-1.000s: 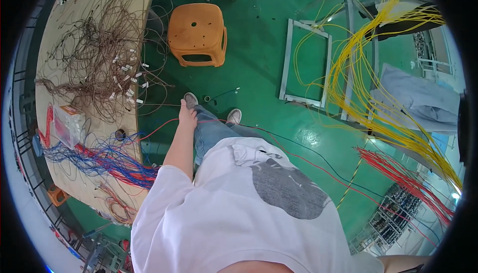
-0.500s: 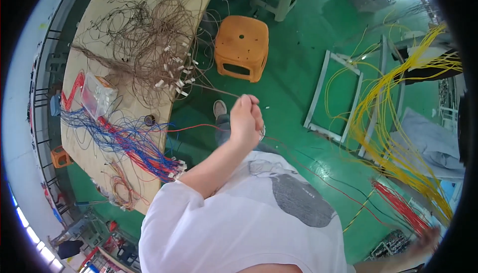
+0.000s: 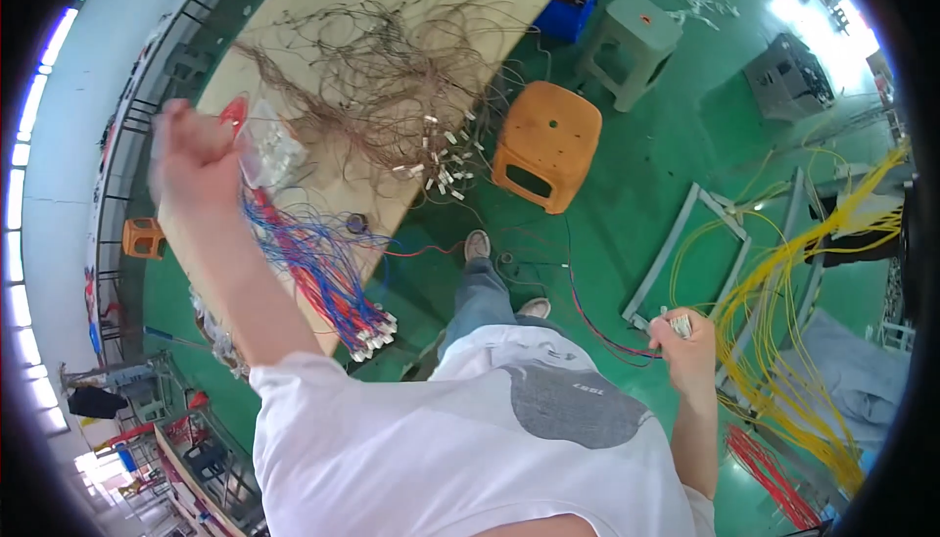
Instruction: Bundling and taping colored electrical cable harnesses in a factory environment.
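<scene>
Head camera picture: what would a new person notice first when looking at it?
Probably the big tangle of brown wires spread over the long wooden table at upper left, with a bundle of red and blue wires hanging off its near edge. The left hand is raised over that table beside a clear bag of small white parts. The orange stool on the green floor and the yellow wires at right also catch the eye.

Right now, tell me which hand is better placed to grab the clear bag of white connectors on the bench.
Left. The left hand is raised beside the clear bag on the bench; the right hand holds a small connector, away from it.
</scene>
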{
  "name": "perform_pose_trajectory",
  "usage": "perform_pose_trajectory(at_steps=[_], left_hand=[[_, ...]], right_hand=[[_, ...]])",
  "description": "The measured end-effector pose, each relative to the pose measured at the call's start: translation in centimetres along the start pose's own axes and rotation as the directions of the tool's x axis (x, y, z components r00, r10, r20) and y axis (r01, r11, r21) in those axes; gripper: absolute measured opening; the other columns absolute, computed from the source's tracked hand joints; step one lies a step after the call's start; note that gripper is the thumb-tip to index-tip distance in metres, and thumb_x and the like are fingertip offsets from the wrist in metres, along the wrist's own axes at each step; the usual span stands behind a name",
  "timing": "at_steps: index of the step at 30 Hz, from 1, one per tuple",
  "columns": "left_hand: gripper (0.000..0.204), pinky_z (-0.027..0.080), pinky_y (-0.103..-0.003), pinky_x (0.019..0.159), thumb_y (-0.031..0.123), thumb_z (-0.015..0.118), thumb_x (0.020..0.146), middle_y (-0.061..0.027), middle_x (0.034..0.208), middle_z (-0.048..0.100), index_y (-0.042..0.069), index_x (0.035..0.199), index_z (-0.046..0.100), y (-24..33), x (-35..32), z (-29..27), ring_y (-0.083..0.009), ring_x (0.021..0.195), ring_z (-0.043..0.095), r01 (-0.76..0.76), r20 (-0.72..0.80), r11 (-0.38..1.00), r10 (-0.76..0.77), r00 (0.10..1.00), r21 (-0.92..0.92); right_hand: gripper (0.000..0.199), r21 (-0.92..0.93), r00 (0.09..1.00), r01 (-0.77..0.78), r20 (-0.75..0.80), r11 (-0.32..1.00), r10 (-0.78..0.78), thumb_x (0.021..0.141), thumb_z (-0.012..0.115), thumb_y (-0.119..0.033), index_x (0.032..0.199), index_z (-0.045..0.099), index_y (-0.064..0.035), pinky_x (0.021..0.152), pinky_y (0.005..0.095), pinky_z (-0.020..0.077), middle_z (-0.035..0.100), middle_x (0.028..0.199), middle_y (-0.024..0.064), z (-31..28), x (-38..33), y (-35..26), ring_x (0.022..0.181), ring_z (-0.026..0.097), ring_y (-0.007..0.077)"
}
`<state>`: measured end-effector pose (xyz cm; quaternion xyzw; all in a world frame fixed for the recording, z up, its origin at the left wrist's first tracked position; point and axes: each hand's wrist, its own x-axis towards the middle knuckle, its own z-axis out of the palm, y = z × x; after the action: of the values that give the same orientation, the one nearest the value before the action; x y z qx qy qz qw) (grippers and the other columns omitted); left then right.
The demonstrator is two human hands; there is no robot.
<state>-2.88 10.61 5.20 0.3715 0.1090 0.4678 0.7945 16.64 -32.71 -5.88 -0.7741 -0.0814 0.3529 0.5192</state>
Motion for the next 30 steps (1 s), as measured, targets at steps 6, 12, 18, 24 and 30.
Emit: perform_pose_trajectory(at_steps=[6, 12, 18, 24, 30], left_hand=[[0.021, 0.017, -0.022, 0.04, 0.018, 0.043, 0.087, 0.0049, 0.05, 0.028, 0.0, 0.086, 0.052, -0.5, 0.3, -1.3, -0.0045, 0.042, 0.026, -0.088, -0.45, 0.979, 0.164, 0.878, 0.185], [0.012, 0.043, -0.033, 0.06, 0.009, 0.043, 0.083, -0.0125, 0.073, 0.054, 0.001, 0.084, 0.053, -12.0, -11.8, 9.9, -0.0249, 0.063, 0.052, -0.089, 0.434, 0.486, -0.664, 0.609, 0.87], [0.023, 0.039, -0.031, 0.053, 0.018, 0.038, 0.088, -0.0098, 0.059, 0.048, 0.001, 0.079, 0.051, -16.7, -15.5, 7.6, -0.0194, 0.055, 0.048, 0.303, 0.278, 0.408, -0.877, 0.391, 0.862], [0.02, 0.04, -0.032, 0.058, 0.015, 0.041, 0.085, -0.0132, 0.067, 0.054, 0.001, 0.081, 0.054, -16.4, -13.1, 6.6, -0.0247, 0.063, 0.053, 0.053, 0.405, 0.414, -0.906, 0.127, 0.909], [0.025, 0.041, -0.037, 0.063, 0.021, 0.041, 0.083, -0.0151, 0.074, 0.057, 0.004, 0.08, 0.058, -16.8, -13.3, 0.1, -0.0303, 0.071, 0.054, -0.144, 0.057, 0.031, -0.982, 0.182, 0.989]], right_hand=[[0.011, 0.269, 0.987, -0.031, 0.16, 0.963, -0.013, 0.073, 0.061, -0.009, 0.073, 0.055, 0.0005, 0.035, 0.0165, 0.023, 0.054, 0.057, 0.0047, 2.5, 2.9, 0.3, 0.042, 0.038, 0.0025], [0.026, 0.546, 0.813, -0.367, 0.582, 0.753, -0.025, 0.078, 0.058, -0.024, 0.083, 0.053, 0.0008, 0.036, 0.0156, 0.0222, 0.053, 0.068, 0.0036, 6.0, 4.8, -5.0, 0.043, 0.032, 0.0022], [0.016, 0.507, 0.828, -0.369, 0.56, 0.779, 0.029, 0.075, 0.06, -0.011, 0.081, 0.053, 0.0016, 0.037, 0.0165, 0.0262, 0.053, 0.067, 0.0061, 7.6, 4.5, -5.6, 0.05, 0.045, 0.0057], [0.011, 0.772, 0.97, -0.136, 0.231, 0.621, -0.074, 0.074, 0.062, -0.009, 0.078, 0.055, -0.001, 0.036, 0.0154, 0.0204, 0.053, 0.064, 0.0032, 4.9, 7.3, -6.7, 0.041, 0.034, 0.0013], [0.017, 0.598, 0.898, 0.423, -0.375, 0.681, -0.229, 0.074, 0.065, -0.012, 0.084, 0.058, 0.0002, 0.038, 0.0156, 0.0244, 0.053, 0.064, 0.0022, -0.1, 6.7, -7.0, 0.045, 0.037, 0.0012]])
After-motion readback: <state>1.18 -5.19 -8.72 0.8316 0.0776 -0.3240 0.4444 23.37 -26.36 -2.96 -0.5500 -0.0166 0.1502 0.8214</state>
